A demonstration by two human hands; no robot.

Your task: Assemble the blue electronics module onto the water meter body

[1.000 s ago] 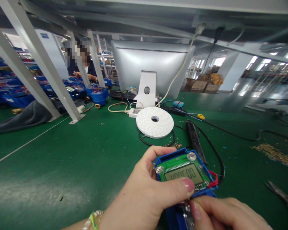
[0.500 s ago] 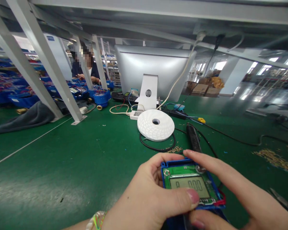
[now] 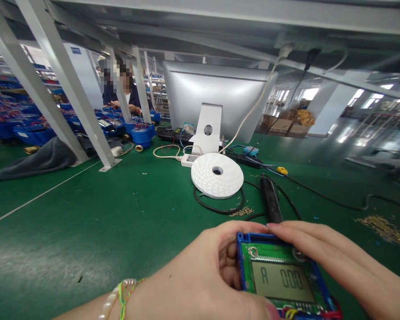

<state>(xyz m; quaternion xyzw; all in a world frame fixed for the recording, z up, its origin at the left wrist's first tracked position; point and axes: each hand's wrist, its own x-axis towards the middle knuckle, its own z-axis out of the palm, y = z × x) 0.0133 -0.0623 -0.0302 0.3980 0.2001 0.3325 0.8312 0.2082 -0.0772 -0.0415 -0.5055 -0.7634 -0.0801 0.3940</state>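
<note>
A blue plastic housing (image 3: pixel 241 258) with an open face holds a green circuit board (image 3: pixel 248 269). Its LCD screen (image 3: pixel 282 280) reads "A 0.00", and red and yellow wires (image 3: pixel 291 313) show at the lower edge. My left hand (image 3: pixel 203 271), with bracelets at the wrist, wraps around the housing's left side, thumb at the bottom. Along the top and right side lie the fingers of my right hand (image 3: pixel 340 253), gripping the housing too; its thumb is out of sight. Just beyond the fingertips lies a black-handled tool (image 3: pixel 270 198).
On the green table (image 3: pixel 86 235) lies a white tape roll (image 3: pixel 203 178) over a black cable. Behind it stands a monitor (image 3: pixel 220 89). Small brass-coloured pieces (image 3: pixel 386 229) are scattered at right. Metal posts (image 3: pixel 76 98), blue meter bodies (image 3: pixel 142 133) and a person (image 3: pixel 133 98) are at left.
The housing and both hands have moved down and slightly right, nearer the camera. My right thumb, earlier seen at the lower edge, is out of view. The screen faces me more squarely.
</note>
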